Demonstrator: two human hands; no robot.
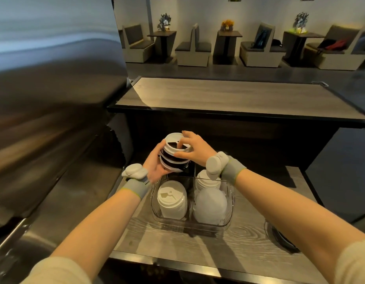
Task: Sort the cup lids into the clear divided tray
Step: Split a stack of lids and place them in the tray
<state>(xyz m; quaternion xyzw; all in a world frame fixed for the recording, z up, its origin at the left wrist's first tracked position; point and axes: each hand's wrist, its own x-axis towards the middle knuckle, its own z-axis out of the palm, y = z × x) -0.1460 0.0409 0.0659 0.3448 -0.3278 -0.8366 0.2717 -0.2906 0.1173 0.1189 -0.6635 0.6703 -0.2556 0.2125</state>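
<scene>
Above the tray (231,201), left hand (155,163) cups the lid stack (174,161), right hand (195,148) pinches its top lid (171,140)

Cream sleeves (60,271); grey wristbands (134,189)

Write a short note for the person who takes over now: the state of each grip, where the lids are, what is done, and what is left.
Left grip: holds a mixed stack of white and black lids above the far side of the clear divided tray.
Right grip: pinches the top white lid of that stack.
Done: white lids sit in the near-left compartment, clear dome lids in the near-right, and a second white pile in the far-right.
Far-left compartment: mostly hidden behind the stack.
Left: sort the held stack into the tray, lid by lid.
</scene>
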